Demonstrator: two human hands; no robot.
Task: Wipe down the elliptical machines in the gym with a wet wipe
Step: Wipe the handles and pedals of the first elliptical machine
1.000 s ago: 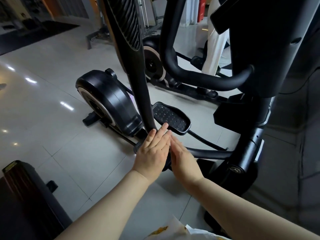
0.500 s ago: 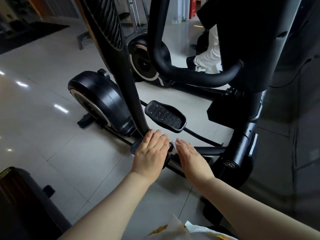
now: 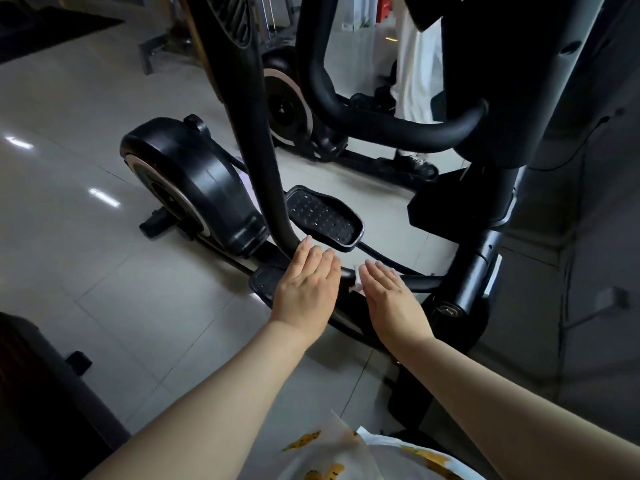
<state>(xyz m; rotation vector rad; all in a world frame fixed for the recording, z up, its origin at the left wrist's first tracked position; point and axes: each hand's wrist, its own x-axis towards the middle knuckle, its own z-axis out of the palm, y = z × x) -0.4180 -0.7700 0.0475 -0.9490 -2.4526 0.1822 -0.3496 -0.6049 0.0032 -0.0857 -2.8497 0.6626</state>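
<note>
— Where am I looking from?
— My only feed is the head camera. It sits high and tips forward and down. Both forearms come in from the bottom edge, and a patterned shirt (image 3: 346, 455) shows at 6 o'clock, so the lens is just above the chest.
— How near is it?
— Close. The left hand (image 3: 306, 289) and right hand (image 3: 391, 296) lie just below centre, at arm's reach, low on the elliptical machine (image 3: 540, 98).
— What frames the view?
— The swing arm (image 3: 263, 150) climbs out at 12 o'clock, bowed by the wide lens. The flywheel housing (image 3: 194, 181) sits at 10 o'clock. The pedal (image 3: 323, 216) is near centre, with tiled floor (image 3: 86, 271) from 7 to 9 o'clock.
</note>
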